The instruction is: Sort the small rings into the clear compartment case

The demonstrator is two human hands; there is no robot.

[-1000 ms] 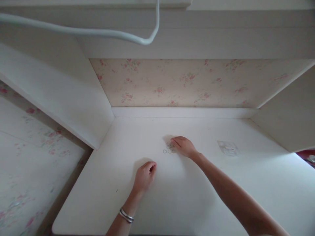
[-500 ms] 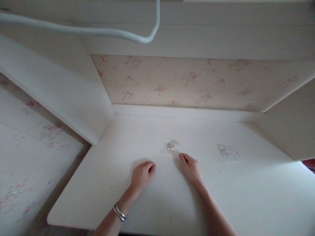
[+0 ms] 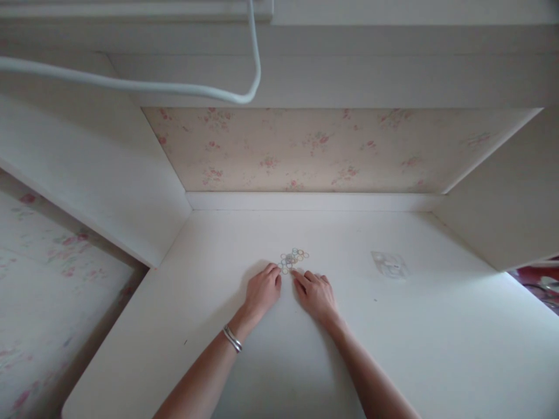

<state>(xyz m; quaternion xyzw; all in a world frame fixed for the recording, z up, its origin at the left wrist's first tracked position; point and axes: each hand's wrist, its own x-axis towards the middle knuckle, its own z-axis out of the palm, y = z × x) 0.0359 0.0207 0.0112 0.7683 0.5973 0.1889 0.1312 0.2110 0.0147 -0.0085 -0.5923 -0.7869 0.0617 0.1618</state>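
Both hands palm-down on white tabotop, fingertips meeting at near edge of small ring cluster.

Left hand (image 3: 263, 291): fingers loosely curled, tips touching nearest rings; whether one is pinched, cannot tell. Bracelet (image 3: 232, 338) on wrist.

Right hand (image 3: 316, 294): fingers extended, flat, holding nothing, index tip beside left hand's tips.

Small rings (image 3: 293, 258): tight heap flat on tabletop (image 3: 437, 349), mid-depth, likely kept bunched for easy picking.

Clear plastic bag (image 3: 388, 265) lies flat, well apart to right. White cable (image 3: 174, 89) hangs overhead. Floral back wall (image 3: 332, 148).
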